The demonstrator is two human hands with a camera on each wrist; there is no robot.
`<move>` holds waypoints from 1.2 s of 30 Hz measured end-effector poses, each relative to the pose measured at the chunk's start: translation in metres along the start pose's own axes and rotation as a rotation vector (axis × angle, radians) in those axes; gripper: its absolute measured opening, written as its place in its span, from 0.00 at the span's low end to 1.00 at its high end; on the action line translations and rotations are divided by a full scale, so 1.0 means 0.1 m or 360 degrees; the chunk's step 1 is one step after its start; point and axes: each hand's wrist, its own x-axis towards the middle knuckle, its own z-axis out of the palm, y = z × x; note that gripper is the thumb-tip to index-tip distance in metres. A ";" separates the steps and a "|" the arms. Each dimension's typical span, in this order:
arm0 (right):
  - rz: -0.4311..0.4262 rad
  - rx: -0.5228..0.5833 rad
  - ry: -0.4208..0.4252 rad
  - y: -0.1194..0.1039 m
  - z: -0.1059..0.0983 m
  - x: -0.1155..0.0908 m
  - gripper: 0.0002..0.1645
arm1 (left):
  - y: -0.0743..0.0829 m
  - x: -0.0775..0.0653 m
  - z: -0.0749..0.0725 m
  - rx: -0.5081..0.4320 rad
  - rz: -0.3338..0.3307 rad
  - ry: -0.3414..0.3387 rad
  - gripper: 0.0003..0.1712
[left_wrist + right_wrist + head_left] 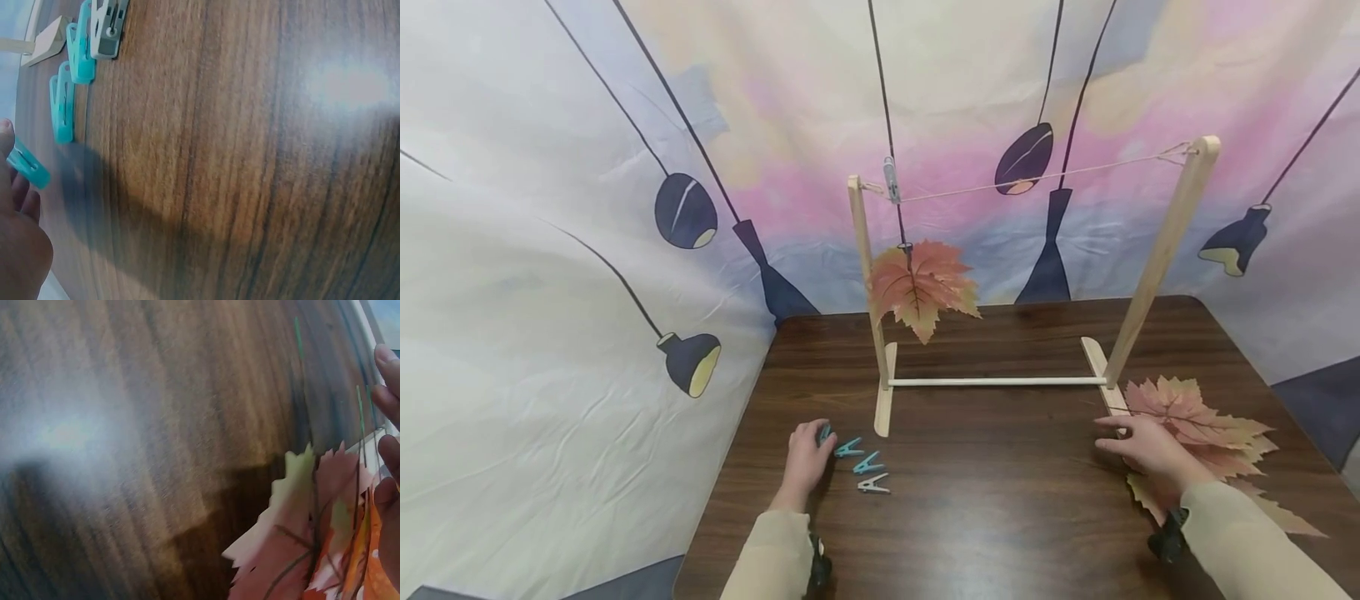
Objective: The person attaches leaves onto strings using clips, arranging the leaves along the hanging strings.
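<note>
At the table's left side my left hand (pixel 807 458) pinches a teal clothespin (pixel 30 165) between thumb and fingers. Beside it lie two more teal clothespins (pixel 868 463) and a grey one (pixel 873 483), in a slanting row. My right hand (pixel 1153 454), fingers loosely extended, is over several orange-pink artificial maple leaves (pixel 1213 425); it partly covers them and the rack's right foot. Thin green-tipped stems (pixel 360 403) reach past the fingers in the right wrist view. Another maple leaf (pixel 925 287) hangs at the left of the rack, below a grey clothespin (pixel 891 179) on the string.
A wooden rack (pixel 1161 258) stands on the dark wood-grain table (pixel 985 517), with a string (pixel 970 191) between its post tops and a pale crossbar (pixel 1000 382) low down. Behind hangs a backdrop cloth (pixel 820 100) printed with lamps.
</note>
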 end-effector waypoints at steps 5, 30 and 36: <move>-0.0081 -0.0211 0.0012 0.05 0.01 -0.03 0.32 | 0.05 0.03 0.00 -0.0005 -0.0019 -0.0003 0.21; -0.0443 -0.0619 -0.0016 0.18 0.12 -0.06 0.08 | 0.14 0.07 0.00 -0.0052 0.0021 0.0083 0.21; -0.0413 -0.0652 -0.0008 0.20 0.15 -0.09 0.06 | 0.13 0.05 0.02 -0.0049 -0.0005 0.0082 0.21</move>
